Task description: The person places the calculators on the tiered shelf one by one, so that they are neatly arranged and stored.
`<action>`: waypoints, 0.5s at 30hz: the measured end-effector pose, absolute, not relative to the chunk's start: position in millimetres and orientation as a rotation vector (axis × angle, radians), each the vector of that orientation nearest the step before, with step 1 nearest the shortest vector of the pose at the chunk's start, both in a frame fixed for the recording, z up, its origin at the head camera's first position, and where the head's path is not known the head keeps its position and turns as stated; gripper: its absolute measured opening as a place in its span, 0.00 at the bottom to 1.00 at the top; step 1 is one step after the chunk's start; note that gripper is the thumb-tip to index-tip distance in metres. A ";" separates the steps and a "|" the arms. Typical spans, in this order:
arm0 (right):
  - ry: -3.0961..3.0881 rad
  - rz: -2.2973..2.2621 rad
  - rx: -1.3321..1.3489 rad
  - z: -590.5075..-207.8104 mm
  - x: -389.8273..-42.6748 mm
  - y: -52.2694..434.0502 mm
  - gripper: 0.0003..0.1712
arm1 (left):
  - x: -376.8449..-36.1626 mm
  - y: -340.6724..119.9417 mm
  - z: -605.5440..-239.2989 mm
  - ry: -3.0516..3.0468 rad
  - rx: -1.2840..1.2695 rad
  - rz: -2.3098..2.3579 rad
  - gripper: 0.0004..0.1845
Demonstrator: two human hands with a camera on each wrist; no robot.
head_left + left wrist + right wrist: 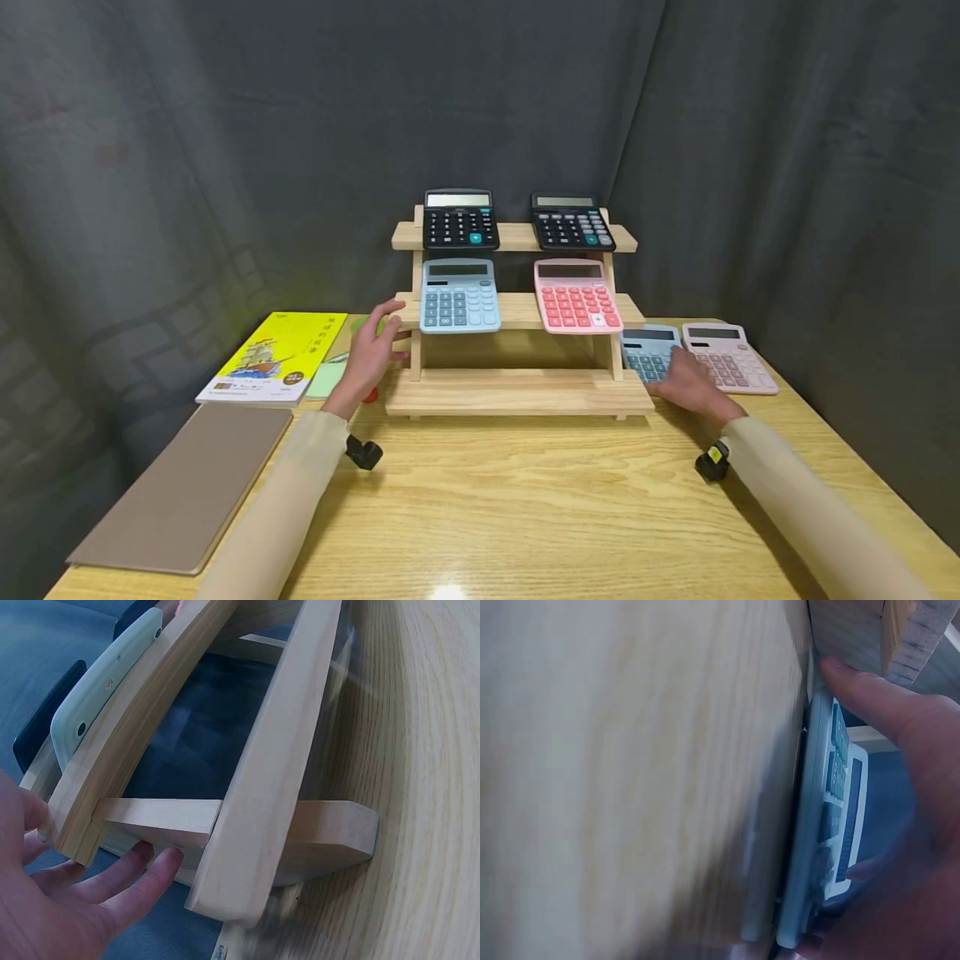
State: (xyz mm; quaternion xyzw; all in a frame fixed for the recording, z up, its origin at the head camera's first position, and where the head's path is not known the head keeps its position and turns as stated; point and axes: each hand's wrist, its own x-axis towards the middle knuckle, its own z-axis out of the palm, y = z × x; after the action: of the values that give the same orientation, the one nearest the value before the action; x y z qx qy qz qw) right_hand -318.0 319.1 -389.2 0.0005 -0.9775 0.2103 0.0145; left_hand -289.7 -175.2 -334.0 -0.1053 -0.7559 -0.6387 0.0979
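A three-step wooden display rack (517,393) stands on the table. My left hand (366,360) is at the left end of its middle step, fingers loosely extended above and below the board end (79,844). On the table at the rack's right side, my right hand (687,385) holds a light blue calculator (649,335) across its width. The right wrist view shows the thumb by one edge of that calculator (821,817) and fingertips by the other; the palm hides part of it. A pale pink calculator (712,333) lies just right of this hand.
Two black calculators (459,218) lean on the top step. A light blue calculator (459,296) and a pink calculator (576,296) lean on the middle step. To the left lie a yellow book (281,346), a brown notebook (183,483) and a green notepad (325,380).
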 end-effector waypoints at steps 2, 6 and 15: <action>-3.074 0.643 -0.025 -390.1 -321.1 319.3 0.63 | -289.5 -175.2 -333.7 -2.240 -0.311 -1.887 0.22; -3.075 0.685 -0.040 -390.9 -324.0 319.5 0.67 | -289.2 -175.4 -333.1 -2.236 -0.316 -1.887 0.22; -2.946 0.702 0.033 -390.0 -319.6 322.4 0.68 | -308.5 -179.9 -352.4 -2.248 -0.295 -1.875 0.23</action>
State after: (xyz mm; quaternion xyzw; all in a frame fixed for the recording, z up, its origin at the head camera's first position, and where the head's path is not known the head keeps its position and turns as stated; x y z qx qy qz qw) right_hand -319.6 322.4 -390.0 0.0110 -0.9711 0.2315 0.0566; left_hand -308.5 -179.9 -352.4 -0.0996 -0.7603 -0.6342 0.0995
